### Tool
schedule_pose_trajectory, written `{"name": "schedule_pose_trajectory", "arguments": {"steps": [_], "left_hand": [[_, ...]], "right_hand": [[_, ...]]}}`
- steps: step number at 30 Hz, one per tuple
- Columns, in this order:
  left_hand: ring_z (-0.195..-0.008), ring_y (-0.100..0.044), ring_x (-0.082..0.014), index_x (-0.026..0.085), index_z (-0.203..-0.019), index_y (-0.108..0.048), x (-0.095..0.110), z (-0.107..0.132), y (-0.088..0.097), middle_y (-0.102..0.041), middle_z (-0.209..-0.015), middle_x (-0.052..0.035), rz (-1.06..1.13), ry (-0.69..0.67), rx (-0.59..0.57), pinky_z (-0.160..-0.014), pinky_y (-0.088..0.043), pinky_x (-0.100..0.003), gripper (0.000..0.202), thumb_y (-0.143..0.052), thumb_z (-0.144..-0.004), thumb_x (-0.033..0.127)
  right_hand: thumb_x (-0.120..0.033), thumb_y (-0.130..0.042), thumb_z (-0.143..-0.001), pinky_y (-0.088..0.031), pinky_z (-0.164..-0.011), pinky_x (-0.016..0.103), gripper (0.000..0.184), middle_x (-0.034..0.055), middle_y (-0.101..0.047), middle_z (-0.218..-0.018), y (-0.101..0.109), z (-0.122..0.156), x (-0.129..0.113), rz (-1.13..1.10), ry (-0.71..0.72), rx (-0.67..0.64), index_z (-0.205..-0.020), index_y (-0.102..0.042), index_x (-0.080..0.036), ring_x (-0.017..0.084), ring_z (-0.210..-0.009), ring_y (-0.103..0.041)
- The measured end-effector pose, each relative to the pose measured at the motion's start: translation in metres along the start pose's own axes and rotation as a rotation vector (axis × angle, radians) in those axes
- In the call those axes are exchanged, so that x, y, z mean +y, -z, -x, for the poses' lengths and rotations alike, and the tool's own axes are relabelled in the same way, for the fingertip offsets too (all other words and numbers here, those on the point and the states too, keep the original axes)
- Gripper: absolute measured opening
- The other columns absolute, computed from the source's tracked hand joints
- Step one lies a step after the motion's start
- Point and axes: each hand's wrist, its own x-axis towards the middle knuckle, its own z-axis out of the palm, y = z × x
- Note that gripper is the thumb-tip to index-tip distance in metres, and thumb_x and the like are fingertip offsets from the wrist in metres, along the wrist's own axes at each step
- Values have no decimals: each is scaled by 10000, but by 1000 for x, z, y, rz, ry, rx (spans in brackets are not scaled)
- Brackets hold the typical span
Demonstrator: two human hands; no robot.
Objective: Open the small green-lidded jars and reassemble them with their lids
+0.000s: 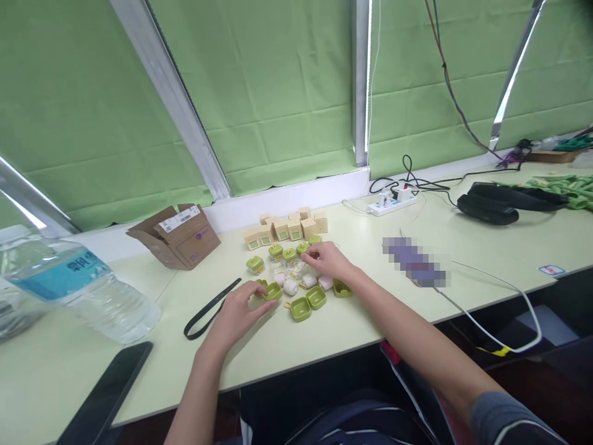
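Observation:
My left hand point(243, 309) curls its fingers and thumb at the left edge of a small open green case point(273, 291) on the table, holding it. My right hand point(328, 259) reaches over the cluster with its fingertips closed together and pointing down. Whatever they pinch is hidden, beside a clear plastic piece point(295, 267) and a green-lidded little case point(289, 254). Several white-pink rolls point(291, 287) lie between the hands. Closer to me is another green case point(301, 309), opened flat. One more green case point(343, 288) sits under my right forearm.
Small cream boxes point(281, 228) stand in rows behind the cases. Leftward are a cardboard box point(185, 241), a black strap point(204, 315), a water bottle point(83, 284) and a dark phone point(109, 389). A power strip point(393, 204), a blurred-out cabled object point(414, 262) and a black pouch point(486, 204) lie right.

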Motion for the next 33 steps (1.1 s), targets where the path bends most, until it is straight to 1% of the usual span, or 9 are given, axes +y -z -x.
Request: {"name": "schedule_pose_trajectory", "arguments": {"steps": [4,7,10,15,19,24,28,31,33], "left_hand": [[-770,-590,-183,218,-801,-593,8,5,-4,-646,-861,-12,-60,-12,-116,-723,-435,-297,303,-593,-864,515],[-753,-580,-185,220,-799,-586,11,7,-8,-625,-849,-8,-98,10,-154,-697,-418,-292,273,-601,-861,485],[-767,-583,-191,218,-799,-581,10,8,-12,-605,-861,-16,-117,20,-161,-690,-415,-293,251,-590,-866,460],[-790,-598,-192,231,-874,-627,10,9,-14,-581,-1031,-47,-130,17,-153,-672,-436,-302,265,-549,-881,485],[-812,-605,-208,250,-917,-647,15,4,-11,-566,-1006,-43,-128,0,-110,-746,-470,-335,308,-520,-894,530],[-910,-606,-231,244,-911,-662,17,-22,-14,-581,-992,-59,-59,-16,19,-863,-464,-369,315,-466,-934,489],[-772,-574,-196,228,-876,-662,9,-57,-24,-608,-909,-41,-20,33,104,-797,-453,-354,254,-494,-920,413],[-780,-574,-197,217,-866,-661,6,-83,-31,-620,-887,-44,-2,19,180,-782,-449,-345,219,-515,-902,377],[-803,-586,-201,213,-896,-670,6,-98,-35,-637,-925,-57,11,-11,197,-793,-456,-349,206,-520,-894,353]], "right_hand": [[-343,-531,-907,-291,-591,256,333,-8,-578,-604,-1,0,2,-23,-12,24,-630,-599,-172,122,-605,-466],[-349,-536,-904,-289,-593,256,329,-11,-573,-598,-2,-1,3,-32,-15,27,-636,-605,-172,122,-607,-464],[-346,-532,-903,-284,-590,253,324,-14,-586,-614,-2,-1,2,-18,-16,23,-640,-606,-173,117,-605,-466],[-348,-510,-912,-288,-588,253,352,-20,-587,-617,-1,0,2,-1,-10,11,-613,-574,-172,110,-596,-467],[-359,-506,-914,-292,-583,254,367,-18,-574,-605,-1,0,2,-9,-9,6,-603,-565,-173,113,-589,-461],[-347,-523,-907,-291,-581,254,347,-18,-575,-602,-2,0,1,-2,-10,-3,-618,-600,-171,112,-580,-455],[-337,-536,-904,-295,-584,252,321,-7,-601,-629,-3,1,1,-17,-7,-9,-650,-638,-170,115,-589,-468],[-325,-544,-902,-295,-586,249,311,-8,-605,-630,-5,0,2,-23,-3,-19,-653,-643,-169,114,-590,-469],[-314,-545,-902,-296,-588,246,306,-10,-606,-629,-6,0,2,-22,6,-28,-652,-642,-167,111,-593,-469]]}}
